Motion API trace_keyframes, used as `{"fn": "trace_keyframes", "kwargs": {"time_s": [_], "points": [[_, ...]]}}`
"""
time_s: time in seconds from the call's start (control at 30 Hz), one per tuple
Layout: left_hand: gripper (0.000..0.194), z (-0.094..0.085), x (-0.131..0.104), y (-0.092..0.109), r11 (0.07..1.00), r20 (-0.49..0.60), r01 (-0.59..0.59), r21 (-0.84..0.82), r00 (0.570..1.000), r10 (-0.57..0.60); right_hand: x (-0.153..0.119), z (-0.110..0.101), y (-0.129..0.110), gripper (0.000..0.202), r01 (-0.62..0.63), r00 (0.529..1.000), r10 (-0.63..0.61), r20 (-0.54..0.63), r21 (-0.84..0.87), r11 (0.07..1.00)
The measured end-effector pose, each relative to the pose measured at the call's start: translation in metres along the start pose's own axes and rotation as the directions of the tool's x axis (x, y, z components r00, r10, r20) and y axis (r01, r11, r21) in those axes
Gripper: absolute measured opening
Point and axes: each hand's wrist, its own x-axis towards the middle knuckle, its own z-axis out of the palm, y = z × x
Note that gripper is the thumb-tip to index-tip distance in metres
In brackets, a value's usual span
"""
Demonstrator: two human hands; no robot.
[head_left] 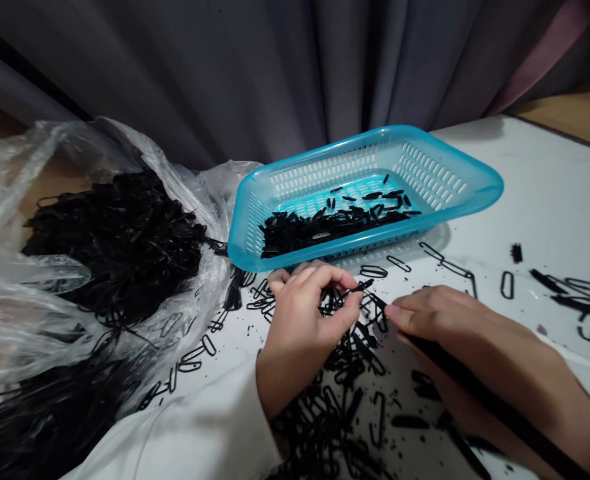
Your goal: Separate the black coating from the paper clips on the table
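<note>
The black strip (pixel 505 413) slants across the near right, its long axis running from the near right corner toward the far left, straight at the left hand (pixel 307 313). The right hand (pixel 479 347) has its thumb and fingers closed together on the strip close to its far end, the rest trailing back beneath the palm. The left hand pinches a small black piece (pixel 363 286) between thumb and forefinger, just left of that end; in this dim view I cannot tell whether the two are joined. The blue perforated basket (pixel 479 183), partly filled with black pieces, stands beyond both hands, its length running left to right across the tabletop (pixel 539 213). The left hand is the nearer to it, just beside the near rim. Oblong black loops (pixel 345 363) lie scattered below and between the hands.
</note>
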Motion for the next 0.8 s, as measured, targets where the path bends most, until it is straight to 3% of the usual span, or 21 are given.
{"fn": "trace_keyframes", "kwargs": {"time_s": [0.23,0.6,0.8], "points": [[0.006,0.001,0.000,0.000,1.000,0.003,-0.005,-0.017,1.000,0.005,0.006,-0.003,0.000,0.015,0.075,0.997,-0.074,0.023,-0.068,0.995],[0.008,0.000,0.000,0.001,0.999,0.001,-0.015,-0.048,1.000,0.015,0.011,-0.003,-0.003,0.025,0.124,0.992,-0.121,0.025,-0.258,0.958],[0.009,0.000,-0.001,0.001,0.998,0.001,-0.020,-0.052,1.000,0.020,-0.001,-0.007,0.003,0.027,0.067,0.993,-0.055,0.100,-0.116,0.991]]}}
